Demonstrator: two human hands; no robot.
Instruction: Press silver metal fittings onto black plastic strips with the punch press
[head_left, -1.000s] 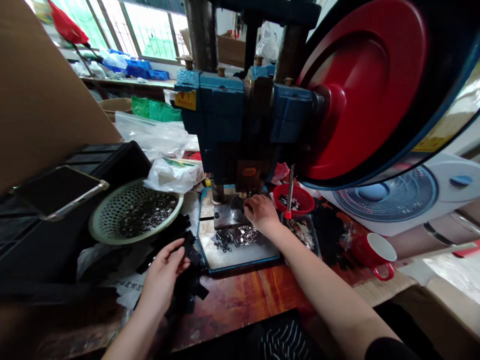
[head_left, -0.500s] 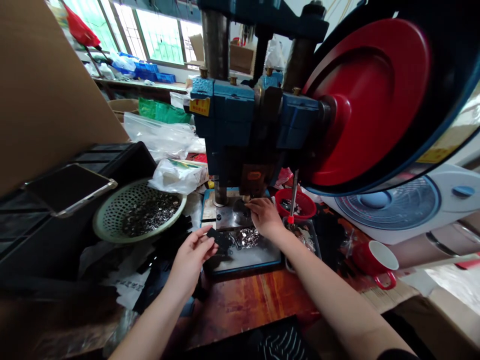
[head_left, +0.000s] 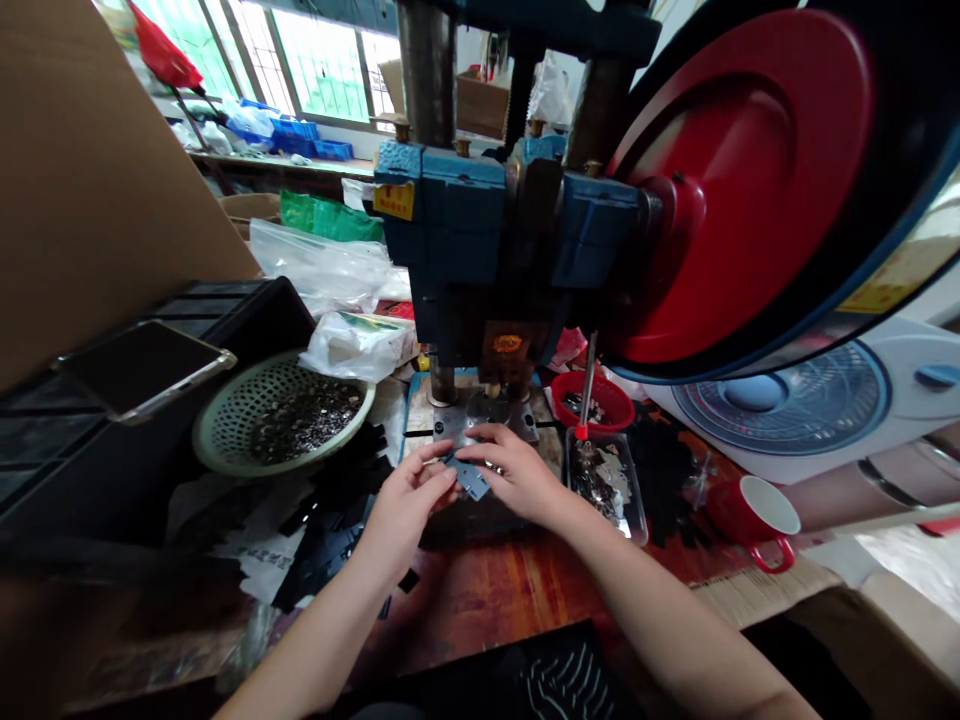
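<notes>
A small flat dark grey plate [head_left: 472,482] with little holes or notches is held over the base of a press. My left hand [head_left: 409,490] pinches its left end between thumb and fingers. On its other side, my right hand [head_left: 517,475] has curled fingers and a thumb against the plate's right edge. Behind the hands lies the metal die block [head_left: 450,425] on the press bed, under the blue press head [head_left: 465,220]. Small shiny metal pieces on the bed are mostly hidden by my hands.
A pale green basket [head_left: 210,430] of small metal parts stands left, near a phone [head_left: 142,365]. Dark plates [head_left: 330,545] lie beside my left forearm. To the right are a red bowl [head_left: 622,405], a clear tray [head_left: 636,510] of parts, a red mug [head_left: 739,515] and a large red flywheel [head_left: 750,200].
My right hand has come back from the die toward me and left, meeting my left hand at the plate. My left hand has shifted right, and the plate now tilts between both hands.
</notes>
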